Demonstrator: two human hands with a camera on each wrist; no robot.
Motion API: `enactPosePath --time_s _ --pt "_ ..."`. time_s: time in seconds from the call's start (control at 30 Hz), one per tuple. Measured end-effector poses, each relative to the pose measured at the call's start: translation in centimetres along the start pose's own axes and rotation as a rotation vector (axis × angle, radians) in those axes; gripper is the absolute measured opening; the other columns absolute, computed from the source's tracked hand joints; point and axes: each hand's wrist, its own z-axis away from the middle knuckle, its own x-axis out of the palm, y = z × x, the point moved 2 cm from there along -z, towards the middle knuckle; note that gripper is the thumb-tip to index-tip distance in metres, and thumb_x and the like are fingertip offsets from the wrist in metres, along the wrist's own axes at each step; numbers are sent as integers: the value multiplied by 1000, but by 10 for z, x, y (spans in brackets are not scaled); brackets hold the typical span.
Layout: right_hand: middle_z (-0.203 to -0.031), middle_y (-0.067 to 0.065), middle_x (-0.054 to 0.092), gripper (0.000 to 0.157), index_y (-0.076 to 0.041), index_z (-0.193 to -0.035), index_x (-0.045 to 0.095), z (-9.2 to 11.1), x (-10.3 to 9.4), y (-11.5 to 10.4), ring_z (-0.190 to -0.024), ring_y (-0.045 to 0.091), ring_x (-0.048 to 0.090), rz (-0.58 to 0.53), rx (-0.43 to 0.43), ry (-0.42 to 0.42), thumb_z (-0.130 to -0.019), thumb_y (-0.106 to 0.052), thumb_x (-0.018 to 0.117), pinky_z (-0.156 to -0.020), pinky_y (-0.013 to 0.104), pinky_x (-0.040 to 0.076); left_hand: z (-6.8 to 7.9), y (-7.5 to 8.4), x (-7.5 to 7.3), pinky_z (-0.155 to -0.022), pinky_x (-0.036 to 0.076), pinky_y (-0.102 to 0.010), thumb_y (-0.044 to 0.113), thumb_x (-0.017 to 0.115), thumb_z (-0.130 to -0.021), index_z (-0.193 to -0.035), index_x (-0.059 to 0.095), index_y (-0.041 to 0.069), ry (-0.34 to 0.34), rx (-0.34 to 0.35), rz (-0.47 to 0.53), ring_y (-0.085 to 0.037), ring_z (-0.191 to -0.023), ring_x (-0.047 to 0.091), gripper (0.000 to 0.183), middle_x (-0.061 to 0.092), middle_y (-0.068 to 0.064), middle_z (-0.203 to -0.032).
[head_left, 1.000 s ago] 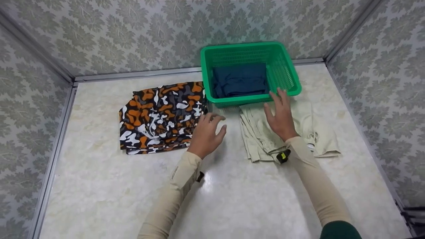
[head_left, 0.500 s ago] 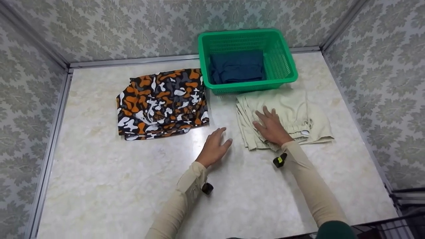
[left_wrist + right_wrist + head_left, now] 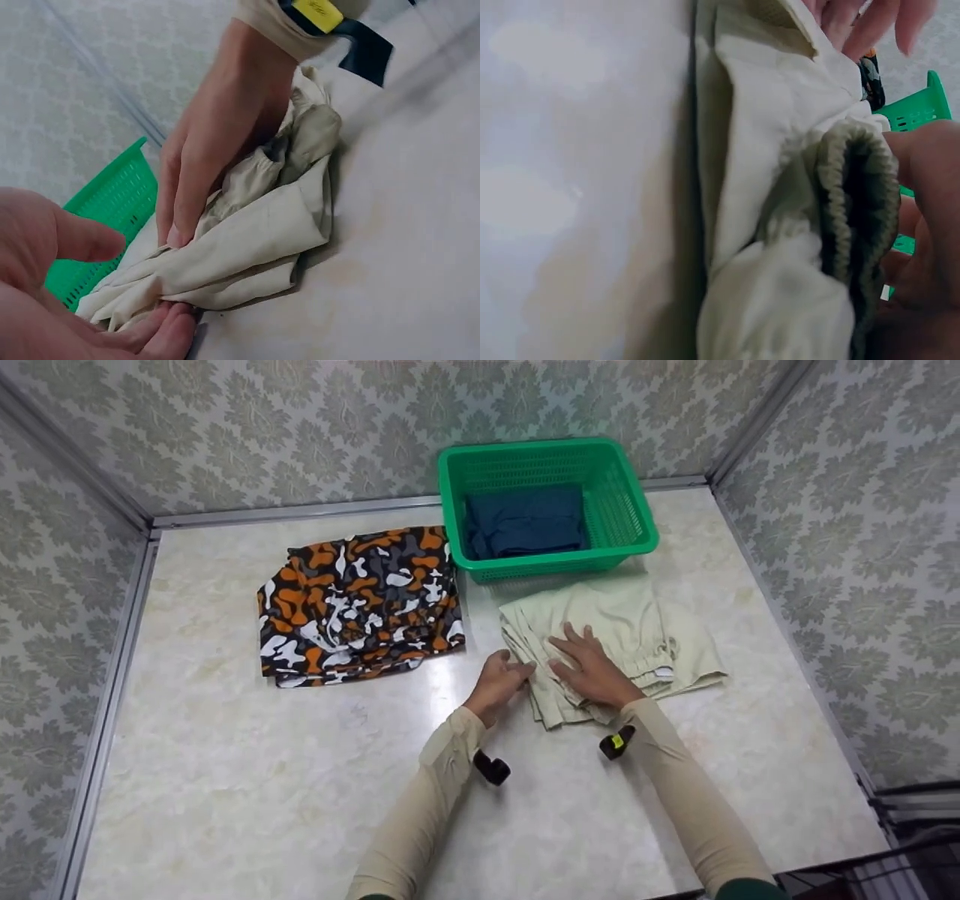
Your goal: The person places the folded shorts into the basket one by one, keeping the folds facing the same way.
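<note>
Pale khaki pants (image 3: 615, 615) with a gathered elastic waistband (image 3: 840, 195) lie loosely folded on the table. On top of them my right hand (image 3: 592, 671) rests with spread fingers, seen from the side in the left wrist view. At their left edge is my left hand (image 3: 499, 686); its fingertips (image 3: 176, 330) reach under the fabric. The left thumb (image 3: 94, 240) stays apart from the cloth above. The folds hide part of the left fingers.
A green basket (image 3: 551, 564) holding folded navy cloth (image 3: 525, 521) stands behind the pants, against the back wall. To the left lies a folded orange, black and white patterned garment (image 3: 360, 607). Papered walls (image 3: 405, 427) enclose the table (image 3: 247, 780).
My right hand has come back from the basket rim onto the pants, which have shifted left. From beside the patterned garment, my left hand has moved to the pants' left edge.
</note>
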Motion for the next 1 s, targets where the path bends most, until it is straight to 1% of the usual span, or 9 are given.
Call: enactPosePath --time_s 0.17,0.27,0.33,0.4,0.5,0.6,0.73,0.87,1.0 --pt "-167 16 11 53 -15 -154 45 1 4 0 -151 44 -9 -46 -48 -35 -108 -41 46 -120 59 -3 -7 0 3 -92 52 -32 20 70 -96 -132 57 -6 -62 -31 130 -15 -99 65 46 68 -9 -111" --pt "-166 16 13 51 -12 -153 46 1 4 -3 -151 45 -7 -73 -66 -48 -109 -39 43 -120 59 -1 -8 0 7 -92 51 -32 21 74 -93 -133 56 -2 -53 -29 127 -16 -104 64 49 66 -9 -117" --pt "-166 16 16 49 -8 -152 46 2 5 -5 -151 45 -5 -94 -69 -47 -110 -34 42 -121 59 1 -6 1 10 -103 46 -34 23 75 -93 -145 46 -1 -39 0 87 -20 -124 57 65 57 -13 -138" --pt "-165 16 20 47 -4 -151 46 1 4 -8 -152 44 -2 -125 -71 -41 -110 -27 42 -121 57 2 -4 2 12 -114 35 -39 27 75 -93 -159 24 3 -24 36 19 -26 -144 37 87 35 -16 -159" --pt "-164 17 23 45 1 -150 45 -1 5 -12 -152 44 1 -191 -83 -46 -110 -20 43 -122 56 4 -1 1 14 -122 16 -39 35 75 -92 -162 -9 8 -5 59 -62 -24 -154 5 113 -2 -12 -169" --pt "-164 16 23 42 1 -146 53 -5 7 -19 -152 41 -1 -273 -96 -90 -110 -19 44 -122 55 3 1 0 11 -123 7 -37 36 69 -96 -157 -24 9 23 84 -118 -23 -153 -8 115 -20 -10 -166" --pt "-164 15 26 39 -3 -145 55 -9 5 -23 -154 36 5 -382 -99 -144 -109 -17 47 -122 54 7 3 0 5 -123 4 -36 19 55 -102 -157 -22 3 59 167 -194 -24 -153 -8 96 -18 -15 -166" --pt "-155 16 44 40 -5 -145 55 -10 -3 -17 -146 34 34 -379 -100 -63 -106 -12 53 -117 53 29 11 5 -3 -123 6 -37 8 48 -101 -159 -17 3 70 221 -263 -25 -154 -2 87 -10 -17 -167" --pt "-149 22 48 39 -3 -140 60 -8 -11 -6 -139 40 39 -155 -91 127 -102 -13 62 -113 58 31 24 11 -15 -123 6 -36 6 47 -102 -160 -15 5 72 275 -289 -24 -154 -1 86 -7 -16 -168"
